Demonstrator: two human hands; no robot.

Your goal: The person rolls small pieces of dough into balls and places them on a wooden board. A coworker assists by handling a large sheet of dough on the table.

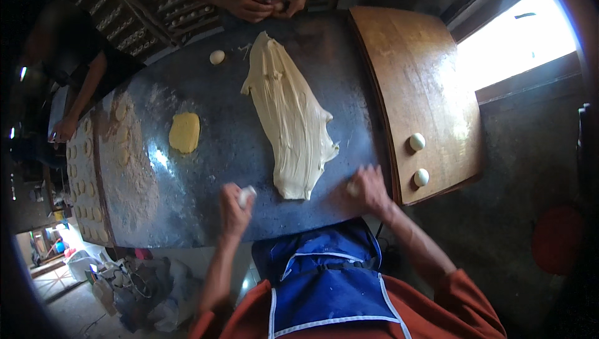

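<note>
A long, stretched slab of pale dough (290, 120) lies across the dark table, ridged on top and torn along its right edge. My left hand (234, 215) is closed around a small white piece of dough (248, 196), left of the slab's near end. To the right of that end, my right hand (372, 190) is curled low over the tabletop. A pale bit of dough shows at its fingers, mostly covered and slightly blurred. Two smooth dough balls, the farther ball (417, 142) and the nearer ball (421, 177), sit on the wooden board (405, 77) at the right.
A flat yellow lump (185, 132) and a small round white ball (216, 57) lie left of the slab. Flour dusts the table's (224, 114) left part. A tray (90, 214) of small rounds stands far left. Across the table, another person's hands (268, 7) hold something small; another person works at left.
</note>
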